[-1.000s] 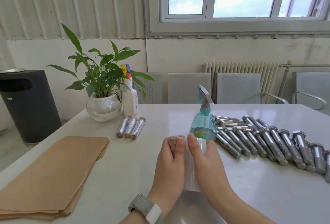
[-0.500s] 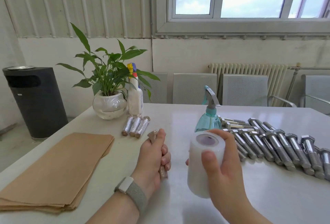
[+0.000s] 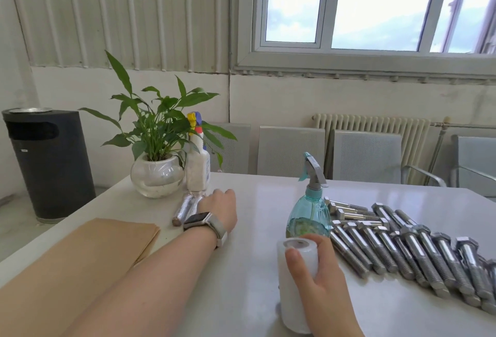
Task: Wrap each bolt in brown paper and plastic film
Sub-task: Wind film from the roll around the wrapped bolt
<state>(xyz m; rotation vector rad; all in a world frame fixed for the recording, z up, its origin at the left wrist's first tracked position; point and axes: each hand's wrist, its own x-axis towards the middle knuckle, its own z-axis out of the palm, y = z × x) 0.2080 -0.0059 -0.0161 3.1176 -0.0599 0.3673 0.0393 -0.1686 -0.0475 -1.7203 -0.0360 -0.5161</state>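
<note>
Bare steel bolts (image 3: 402, 250) with hexagonal heads are lying side by side in a slanting row on the right of the desk. Foil-bright wrapped bolts (image 3: 185, 206) are lying near the far left. Brown paper (image 3: 88, 261) is lying stacked flat. The white plastic film roll (image 3: 294, 291) is standing upright.

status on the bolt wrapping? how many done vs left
Done: a few wrapped bolts lie by the plant pot; the left hand covers part of that group, so no exact count. In hand: the right hand holds the film roll upright on the table. Left: a long row of bare bolts at right, and the brown paper stack.
</note>
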